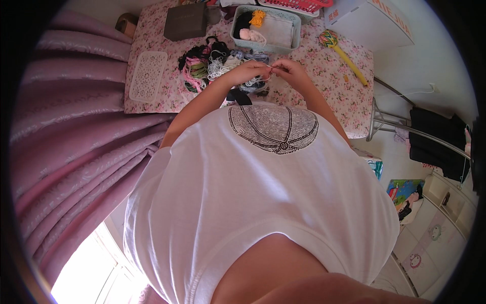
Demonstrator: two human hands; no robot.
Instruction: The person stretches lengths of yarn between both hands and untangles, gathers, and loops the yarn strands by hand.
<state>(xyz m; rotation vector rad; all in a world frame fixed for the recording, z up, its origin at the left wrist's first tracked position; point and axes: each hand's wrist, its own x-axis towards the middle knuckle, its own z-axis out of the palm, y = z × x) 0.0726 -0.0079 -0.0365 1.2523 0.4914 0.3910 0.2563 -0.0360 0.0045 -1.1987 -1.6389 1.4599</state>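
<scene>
Over the table edge, my left hand (248, 72) and my right hand (290, 73) meet with their fingertips almost touching. Pinched between them is a strand of white yarn (269, 67); the right fingers also seem to grip something thin and dark, too small to name. Under and beside my left hand lies a tangled pile of yarn (218, 65) in black, pink, green, white and grey. My left forearm hides part of this pile. A black strap or cloth piece (240, 97) sits at its near side.
A flowered tablecloth (319, 102) covers the table. Behind the yarn stands a pale plastic basket (298, 38) holding yarn balls and folded cloth. A dark box (185, 22), a white openwork lid (148, 77), a yellow-handled toy (349, 60) and a white carton (368, 22) surround the work area.
</scene>
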